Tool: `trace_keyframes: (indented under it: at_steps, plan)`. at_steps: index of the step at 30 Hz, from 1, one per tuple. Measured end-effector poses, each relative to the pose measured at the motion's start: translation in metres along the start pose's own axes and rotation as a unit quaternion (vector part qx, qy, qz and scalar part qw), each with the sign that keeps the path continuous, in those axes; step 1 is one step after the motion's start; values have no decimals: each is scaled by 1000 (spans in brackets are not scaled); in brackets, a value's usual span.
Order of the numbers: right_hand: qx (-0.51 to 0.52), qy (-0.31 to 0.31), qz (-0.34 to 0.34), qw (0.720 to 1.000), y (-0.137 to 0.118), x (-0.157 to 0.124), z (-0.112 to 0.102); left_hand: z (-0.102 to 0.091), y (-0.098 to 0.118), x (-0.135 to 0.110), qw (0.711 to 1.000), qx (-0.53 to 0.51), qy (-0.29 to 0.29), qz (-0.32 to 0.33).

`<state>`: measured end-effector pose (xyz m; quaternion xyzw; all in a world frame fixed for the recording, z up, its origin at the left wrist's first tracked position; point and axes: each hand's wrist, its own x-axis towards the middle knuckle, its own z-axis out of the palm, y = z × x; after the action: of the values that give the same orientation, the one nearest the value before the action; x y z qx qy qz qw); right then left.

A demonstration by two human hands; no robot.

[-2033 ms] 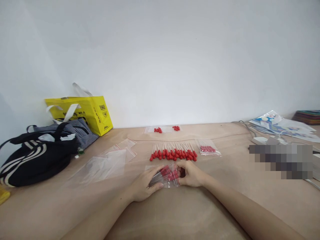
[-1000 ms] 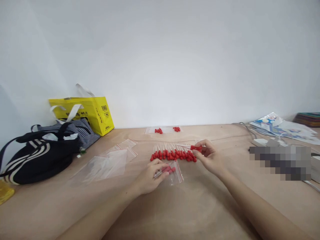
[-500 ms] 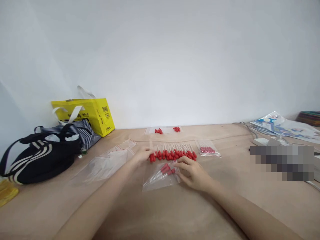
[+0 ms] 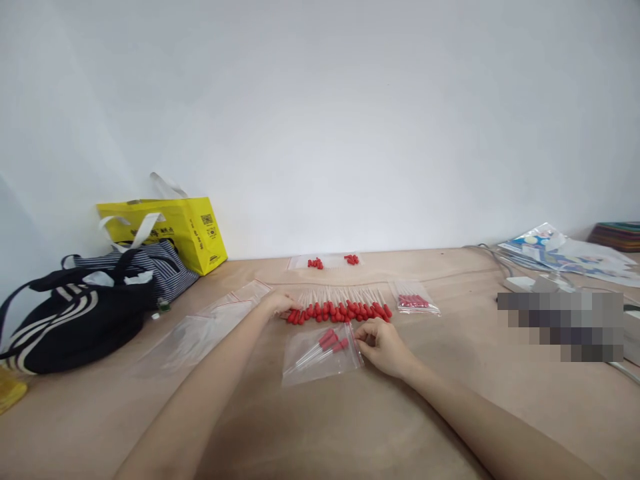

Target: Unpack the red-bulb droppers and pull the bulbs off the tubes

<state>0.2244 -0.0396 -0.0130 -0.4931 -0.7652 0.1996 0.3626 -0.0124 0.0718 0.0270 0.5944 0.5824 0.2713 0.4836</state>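
A row of glass droppers with red rubber bulbs [image 4: 345,311] lies across the tan table [image 4: 350,427]. My left hand [image 4: 280,304] reaches to the left end of the row and pinches a red-bulbed dropper there. In front of the row lies a clear zip bag [image 4: 320,352] holding a few droppers. My right hand [image 4: 383,345] rests at the bag's right edge, fingers curled on its opening.
A filled zip bag [image 4: 414,301] lies right of the row, two more [image 4: 330,261] by the wall. Empty clear bags [image 4: 205,327] lie to the left. A black striped bag [image 4: 75,313] and yellow tote [image 4: 173,227] stand far left. Papers [image 4: 560,253] lie far right.
My right hand left the dropper row and came down to the bag's mouth. My left hand let go of the bag and reached to the row's left end.
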Motion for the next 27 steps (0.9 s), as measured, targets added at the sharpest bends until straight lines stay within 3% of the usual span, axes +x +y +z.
trace_keyframes:
  at_steps: [8, 13, 16, 19, 21, 27]
  plan:
    - [1, -10, -7, 1000, 0, 2, 5, -8, -5, -1, 974, 187, 124, -18]
    - [40, -43, -62, 996, -5, 5, 4, 1, -3, -30, 946, 251, 183, 96]
    - [44, -70, -93, 992, -9, 6, 4, 21, -10, -64, 936, 268, 140, 183]
    - [31, -86, -97, 991, -10, 7, 5, 42, -23, -91, 907, 282, 13, 313]
    - [20, -88, -91, 992, -10, 8, 7, 50, -30, -101, 900, 280, -10, 335]
    - [-42, -105, -82, 990, -10, 9, 11, 53, -35, -102, 914, 266, -25, 304]
